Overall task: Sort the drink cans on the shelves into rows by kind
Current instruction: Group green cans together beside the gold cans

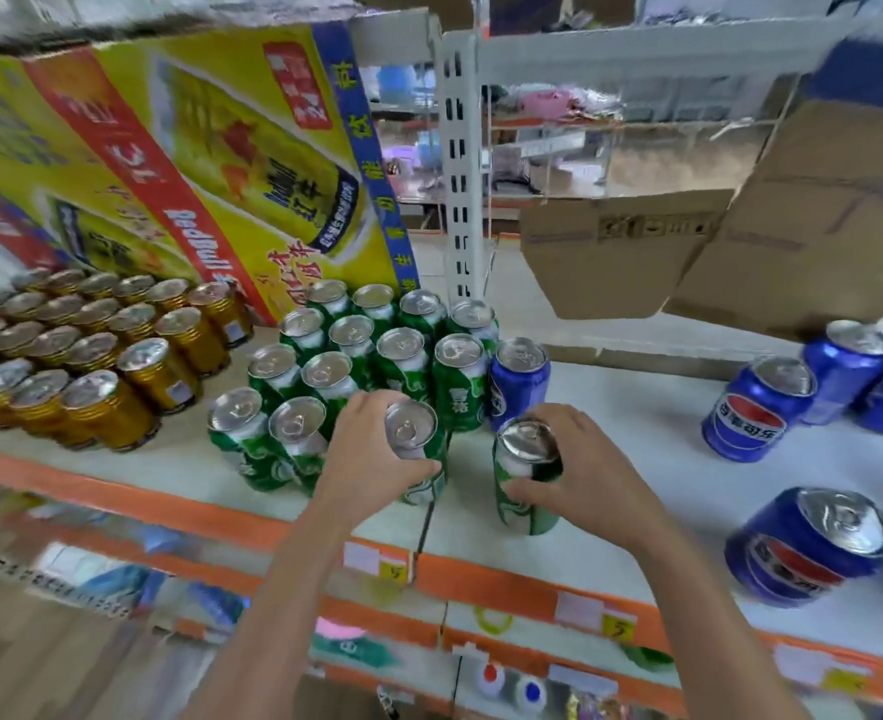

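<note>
Far left of the white shelf (636, 433), gold cans (91, 350) stood upright in tight rows, w/ a yellow Red Bull carton (195, 163) leaning behind them. Next right, a block of green cans (356, 350) stood upright in rows, approx four deep, packed touching. At the front right corner of that block the left hand (364, 457) gripped a green can (418, 449) from the side, fingers over the far side and thumb across the near side, can upright on the shelf, just beside the front-row greens. Just right of it, w/ a small gap between, the right hand (592, 472) held a second green can (525, 480), fingers curled round its top and side; can upright, near the shelf's orange front edge (507, 574). Behind that, one blue Pepsi can (518, 379) stood touching the right side of the green block. White slotted upright post (460, 163) rose behind the greens. Further right, brown cardboard boxes (714, 241) sat at the back. Far right, more blue Pepsi cans: a loose group (813, 392) at the back, one alone (808, 548) nearer the front, well apart from the green block. Price tags (618, 623) sat on the orange edge.
</note>
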`<state>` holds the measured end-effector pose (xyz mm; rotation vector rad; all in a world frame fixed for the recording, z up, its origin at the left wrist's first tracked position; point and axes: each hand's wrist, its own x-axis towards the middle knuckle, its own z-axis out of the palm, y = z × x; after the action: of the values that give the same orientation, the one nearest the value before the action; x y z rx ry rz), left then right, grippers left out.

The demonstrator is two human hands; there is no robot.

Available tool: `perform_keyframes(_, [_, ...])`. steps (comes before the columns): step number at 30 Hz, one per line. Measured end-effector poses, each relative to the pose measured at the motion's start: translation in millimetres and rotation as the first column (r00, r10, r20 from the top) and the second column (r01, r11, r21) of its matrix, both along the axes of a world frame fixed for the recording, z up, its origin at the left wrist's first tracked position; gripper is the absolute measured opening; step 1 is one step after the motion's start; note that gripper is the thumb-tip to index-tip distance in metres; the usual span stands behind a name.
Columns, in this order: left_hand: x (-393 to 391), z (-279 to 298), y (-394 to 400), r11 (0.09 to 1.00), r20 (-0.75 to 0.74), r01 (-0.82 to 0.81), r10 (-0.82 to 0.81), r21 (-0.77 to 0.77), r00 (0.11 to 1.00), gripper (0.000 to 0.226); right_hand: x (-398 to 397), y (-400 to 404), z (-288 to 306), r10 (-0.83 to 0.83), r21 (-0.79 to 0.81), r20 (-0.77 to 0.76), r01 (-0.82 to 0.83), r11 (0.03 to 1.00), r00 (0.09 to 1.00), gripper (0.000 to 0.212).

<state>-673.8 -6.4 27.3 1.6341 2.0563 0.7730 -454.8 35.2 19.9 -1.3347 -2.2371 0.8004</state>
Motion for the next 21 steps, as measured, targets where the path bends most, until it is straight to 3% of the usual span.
perform_keyframes(5, [-20.2,26.9,25.5,0.957,-0.153,0.211,-0.243,-0.201,0.958,0.070,-25.9,18.0,-0.7,0.006,-0.057,-0.012,-0.007,0.998,1.000,0.066])
perform_keyframes(10, [-34.3,43.0,39.2,0.874,-0.171,0.421,-0.465,-0.242,0.869,0.060,-38.4,30.3,10.9,0.042,-0.049,0.081,-0.038,0.998,0.996,0.071])
perform_keyframes(16, [-41.0,44.7,43.8,0.928,-0.272,0.359,-0.372,-0.099,0.887,0.042,-45.8,29.0,16.9,0.041,-0.072,0.207,-0.027,0.997,0.977,0.078])
perform_keyframes(21, [-41.1,44.7,38.9,0.949,-0.483,0.313,-0.289,-0.032,0.827,0.048,-60.6,16.1,24.0,-0.161,0.069,0.429,0.145,0.987,0.889,0.089])
